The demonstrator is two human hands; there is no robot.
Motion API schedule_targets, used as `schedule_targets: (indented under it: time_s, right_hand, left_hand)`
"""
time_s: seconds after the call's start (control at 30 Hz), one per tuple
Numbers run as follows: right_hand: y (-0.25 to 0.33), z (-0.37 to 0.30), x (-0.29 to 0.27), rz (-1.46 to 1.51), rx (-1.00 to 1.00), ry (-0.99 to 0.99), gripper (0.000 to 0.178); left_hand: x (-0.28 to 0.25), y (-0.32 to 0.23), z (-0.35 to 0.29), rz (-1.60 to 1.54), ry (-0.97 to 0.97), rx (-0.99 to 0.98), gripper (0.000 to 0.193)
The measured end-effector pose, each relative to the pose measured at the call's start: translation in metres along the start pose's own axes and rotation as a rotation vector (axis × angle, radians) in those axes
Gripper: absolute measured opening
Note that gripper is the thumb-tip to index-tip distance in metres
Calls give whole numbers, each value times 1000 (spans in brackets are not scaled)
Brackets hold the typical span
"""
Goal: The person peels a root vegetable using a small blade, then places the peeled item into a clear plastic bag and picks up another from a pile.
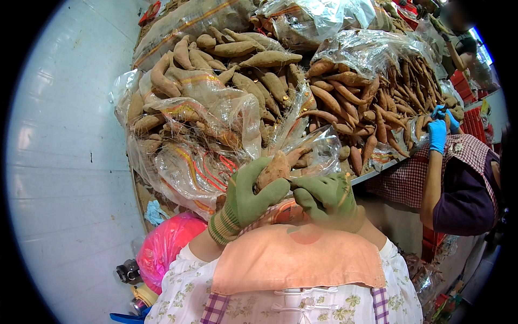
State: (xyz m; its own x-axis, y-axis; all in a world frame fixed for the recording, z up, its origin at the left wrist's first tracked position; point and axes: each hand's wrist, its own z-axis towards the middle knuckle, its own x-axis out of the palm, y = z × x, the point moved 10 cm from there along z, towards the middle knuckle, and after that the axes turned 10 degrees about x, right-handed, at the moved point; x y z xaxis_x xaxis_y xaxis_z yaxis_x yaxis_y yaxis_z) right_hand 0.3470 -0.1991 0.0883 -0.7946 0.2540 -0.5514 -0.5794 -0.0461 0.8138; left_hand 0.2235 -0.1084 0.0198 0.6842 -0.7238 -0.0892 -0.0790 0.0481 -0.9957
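My left hand, in a green knit glove, is closed around a brownish sweet potato, held up in front of my chest. My right hand, gloved the same way, is beside its right end with the fingers curled in; whatever they hold is hidden. Just beyond my hands, a clear plastic bag lies over a few sweet potatoes. A heap of large tan sweet potatoes rises ahead to the left, partly under clear plastic sacking. Ahead to the right is a pile of slimmer, redder sweet potatoes.
A co-worker in a checked apron stands at the right, blue-gloved hands at the red pile. Full sacks line the back. A pink plastic bag sits at my left, near a white wall. Another person is at far right.
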Motion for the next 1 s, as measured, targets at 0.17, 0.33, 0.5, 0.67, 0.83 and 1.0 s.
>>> schedule_targets:
  time_s: [0.17,0.33,0.5,0.67,0.83,1.0]
  right_hand:
    - [-5,0,8,30,-27,92,13]
    - [-10,-4,21,103,15,206,18]
    - [-11,-3,19,234,130,230,19]
    - [-10,-2,2,95,84,-15,16]
    - [-15,-3,0,-34,39,-57,12]
    - [-15,0,-2,-38,67,-68,9]
  left_hand:
    - [-6,9,-3,94,-24,58,59]
    - [-5,11,-4,34,29,29,65]
    - [-1,5,-1,-80,51,-21,77]
    - [-5,-9,3,53,31,96,73]
    - [4,-29,8,-18,95,96,57]
    - [9,-35,8,64,137,231,53]
